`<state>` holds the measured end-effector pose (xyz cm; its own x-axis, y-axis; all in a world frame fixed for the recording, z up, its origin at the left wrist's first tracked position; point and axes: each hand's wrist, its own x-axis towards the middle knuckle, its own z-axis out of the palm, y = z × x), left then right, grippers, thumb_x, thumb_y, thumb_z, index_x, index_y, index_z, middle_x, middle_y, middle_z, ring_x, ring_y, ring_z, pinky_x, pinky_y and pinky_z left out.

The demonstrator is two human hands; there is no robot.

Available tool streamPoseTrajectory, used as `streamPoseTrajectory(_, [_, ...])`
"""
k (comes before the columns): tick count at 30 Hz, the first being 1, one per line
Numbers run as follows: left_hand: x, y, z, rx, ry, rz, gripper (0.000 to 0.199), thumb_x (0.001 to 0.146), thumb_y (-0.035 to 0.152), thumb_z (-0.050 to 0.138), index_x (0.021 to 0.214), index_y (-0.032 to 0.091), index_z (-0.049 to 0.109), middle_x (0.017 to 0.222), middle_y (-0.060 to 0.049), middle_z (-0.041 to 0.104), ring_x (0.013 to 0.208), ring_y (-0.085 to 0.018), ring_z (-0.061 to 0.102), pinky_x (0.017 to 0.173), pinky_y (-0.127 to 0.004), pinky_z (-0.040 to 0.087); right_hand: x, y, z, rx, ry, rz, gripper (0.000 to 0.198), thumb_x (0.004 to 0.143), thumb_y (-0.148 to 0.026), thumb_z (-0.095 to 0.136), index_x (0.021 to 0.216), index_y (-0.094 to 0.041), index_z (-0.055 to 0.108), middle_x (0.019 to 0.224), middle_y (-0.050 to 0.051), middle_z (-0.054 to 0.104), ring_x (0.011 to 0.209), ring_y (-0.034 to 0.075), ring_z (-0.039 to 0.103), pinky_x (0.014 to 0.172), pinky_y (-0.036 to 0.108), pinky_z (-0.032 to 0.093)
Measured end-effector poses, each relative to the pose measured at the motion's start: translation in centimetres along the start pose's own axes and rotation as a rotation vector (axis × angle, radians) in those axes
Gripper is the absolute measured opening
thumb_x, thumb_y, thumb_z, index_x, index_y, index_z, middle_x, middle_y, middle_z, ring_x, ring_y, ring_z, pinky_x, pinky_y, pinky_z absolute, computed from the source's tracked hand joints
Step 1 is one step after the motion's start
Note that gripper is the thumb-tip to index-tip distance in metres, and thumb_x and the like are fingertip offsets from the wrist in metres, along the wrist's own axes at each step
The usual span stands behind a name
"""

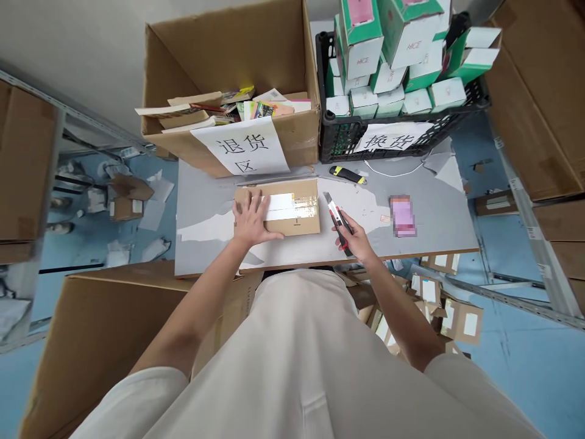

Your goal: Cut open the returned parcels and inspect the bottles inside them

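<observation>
A closed cardboard parcel [301, 225] with a white label lies near the center of the frame, flat on the gray table [439, 225]. The left hand [251, 221], fingers spread, presses on the parcel's left part. Just beside its right end, the right hand [355, 239] grips a red-and-black utility knife [339, 221], blade pointing up and slightly left. Above the knife lies a yellow-and-black cutter [347, 175]; to the right is a blurred pink item [403, 216]. An open carton [301, 137] of booklets stands upper left of center, and a black crate [327, 137] of green-and-white boxes [365, 58] upper right.
</observation>
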<state>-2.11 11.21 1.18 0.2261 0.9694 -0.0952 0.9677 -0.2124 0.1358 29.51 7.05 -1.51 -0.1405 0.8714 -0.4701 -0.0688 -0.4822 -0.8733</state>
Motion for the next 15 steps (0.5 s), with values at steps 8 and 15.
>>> streamPoseTrajectory(8, [-0.8, -0.2, 0.8, -0.06, 0.004, -0.032, 0.126, 0.048, 0.086, 0.062, 0.149, 0.017, 0.03, 0.157, -0.02, 0.022, 0.143, -0.047, 0.015, 0.11, -0.065, 0.002, -1.0, -1.3, -1.1, -0.052, -0.141, 0.043, 0.075, 0.081, -0.051, 0.063, 0.148, -0.032, 0.035, 0.093, 0.002, 0.065, 0.049, 0.007, 0.056, 0.04, 0.021, 0.047])
streamPoseTrajectory(15, [-0.4, 0.0, 0.5, -0.093, -0.016, -0.055, 0.128, 0.045, 0.083, 0.067, 0.149, 0.019, 0.029, 0.157, -0.019, 0.022, 0.143, -0.047, 0.014, 0.111, -0.065, 0.0, -0.8, -3.4, -2.9, -0.276, -0.202, 0.084, 0.069, 0.083, -0.043, 0.063, 0.146, -0.034, 0.039, 0.082, -0.002, 0.061, 0.046, 0.005, 0.05, 0.039, 0.019, 0.046])
